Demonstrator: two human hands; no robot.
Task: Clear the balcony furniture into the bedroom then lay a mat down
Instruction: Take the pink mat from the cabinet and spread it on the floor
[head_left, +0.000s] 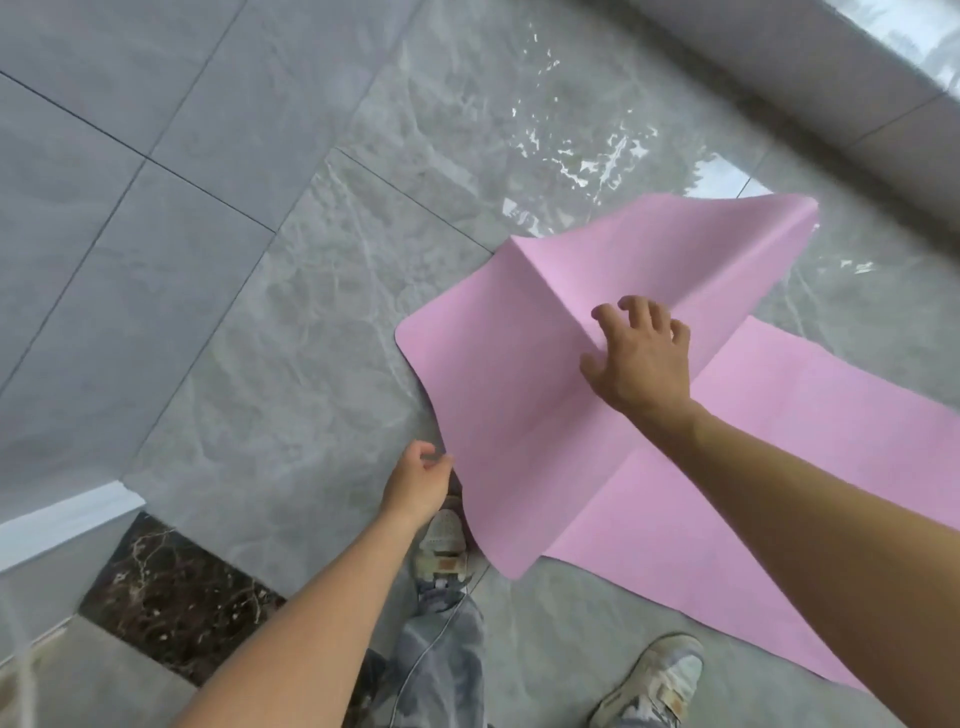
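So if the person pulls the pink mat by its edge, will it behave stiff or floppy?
Probably floppy: the pink mat creases and drapes where the left hand pinches its edge. It looks thin, so likely light. On the glossy tile floor it may slide easily.

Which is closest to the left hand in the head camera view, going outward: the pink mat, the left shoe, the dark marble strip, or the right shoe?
1. Pink mat: its edge is at the left hand fingertips.
2. Left shoe: just below the hand.
3. Dark marble strip: lower left.
4. Right shoe: bottom right.
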